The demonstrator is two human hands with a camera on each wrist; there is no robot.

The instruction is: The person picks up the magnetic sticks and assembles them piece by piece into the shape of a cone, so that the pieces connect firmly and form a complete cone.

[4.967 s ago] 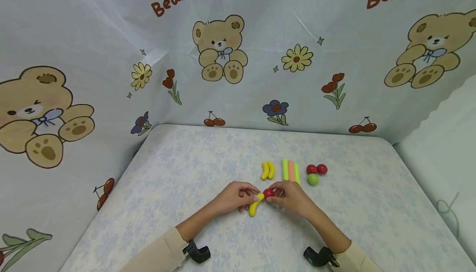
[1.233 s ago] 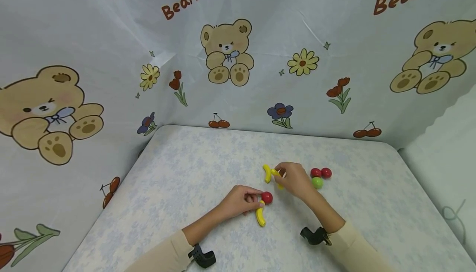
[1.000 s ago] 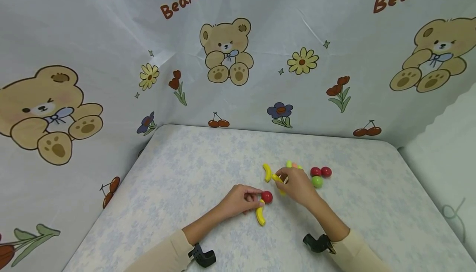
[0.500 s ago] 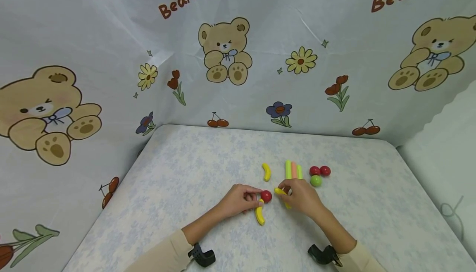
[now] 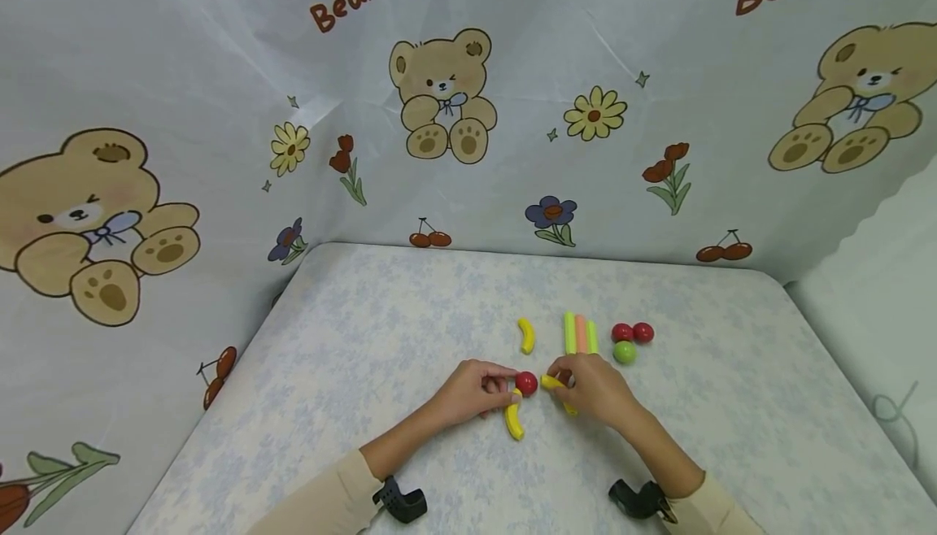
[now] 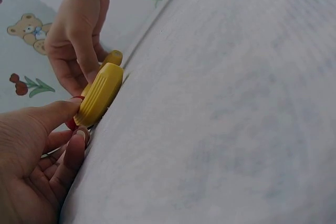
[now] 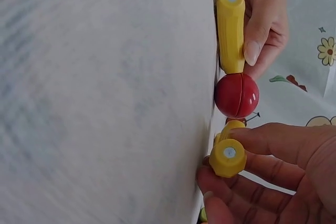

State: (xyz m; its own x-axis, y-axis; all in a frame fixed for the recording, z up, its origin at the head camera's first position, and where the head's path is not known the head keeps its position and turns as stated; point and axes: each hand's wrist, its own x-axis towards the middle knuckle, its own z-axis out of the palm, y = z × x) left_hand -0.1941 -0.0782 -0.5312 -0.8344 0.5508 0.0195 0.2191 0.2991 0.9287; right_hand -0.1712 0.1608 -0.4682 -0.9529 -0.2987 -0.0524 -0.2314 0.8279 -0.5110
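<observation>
My left hand (image 5: 472, 391) pinches a red ball (image 5: 526, 383) and the upper end of a curved yellow rod (image 5: 515, 421) that touches it. In the right wrist view that rod (image 7: 231, 30) meets the ball (image 7: 237, 95) end-on, and its far end shows a silvery disc. My right hand (image 5: 596, 389) holds a second curved yellow rod (image 5: 551, 382) between thumb and fingers, just right of the ball. A small gap shows between them in the head view. In the left wrist view, the near yellow rod (image 6: 101, 94) hides most of the ball.
Behind the hands lie another curved yellow rod (image 5: 527, 336), straight green and pink rods (image 5: 581, 333), and two red balls (image 5: 643, 332) with a green ball (image 5: 625, 352). The pale table (image 5: 410, 307) ends at a bear-print cloth (image 5: 498, 185).
My right hand has taken one of the two curved yellow rods at the back and brought it toward me, beside the red ball. My left hand stays at the ball and its rod.
</observation>
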